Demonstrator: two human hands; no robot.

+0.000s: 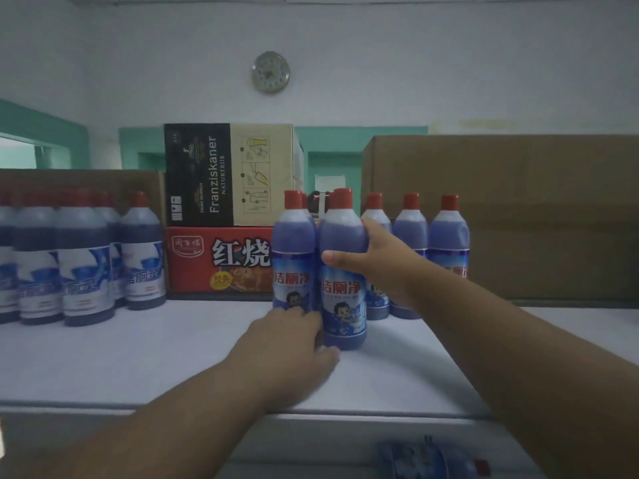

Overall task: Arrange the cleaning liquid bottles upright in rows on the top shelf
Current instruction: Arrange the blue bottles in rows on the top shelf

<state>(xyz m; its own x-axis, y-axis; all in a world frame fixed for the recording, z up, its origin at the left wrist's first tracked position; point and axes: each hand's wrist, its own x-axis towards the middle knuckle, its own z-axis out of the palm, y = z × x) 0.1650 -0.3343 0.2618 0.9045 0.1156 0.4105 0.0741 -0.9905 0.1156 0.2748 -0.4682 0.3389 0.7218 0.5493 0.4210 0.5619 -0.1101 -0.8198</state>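
Gripping the front bottle [344,271] at its shoulder, the right hand [375,261] has thumb across the front and fingers wrapped behind; the bottle stands upright on the top shelf [138,357], near the front of the cluster. The left hand [294,340] sits low at the bases, fingers curled against the foot of the neighbouring bottle [294,257] and thumb under the front one; whether it truly grips is unclear from the blur.

Risks, as judged:
- Bottles are tall and narrow. A sideways shove at the shoulder could tip one, and it would knock the closely packed ones behind.
- The right forearm crosses in front of the three bottles at the right [411,229]; pulling it back carelessly could sweep them.
- The front bottle is the nearest to the shelf edge; a slip could send it off.

Count:
- Light-blue, red-capped bottles in the centre cluster: at least six visible; more may be hidden behind.
- Darker bottles at left [83,257]: about six, partly cropped and overlapping.
- One bottle lying below the shelf [432,461].
- Cartons: four, namely red [221,261], black-and-tan [228,174] and two plain brown.
- One wall clock [270,72].
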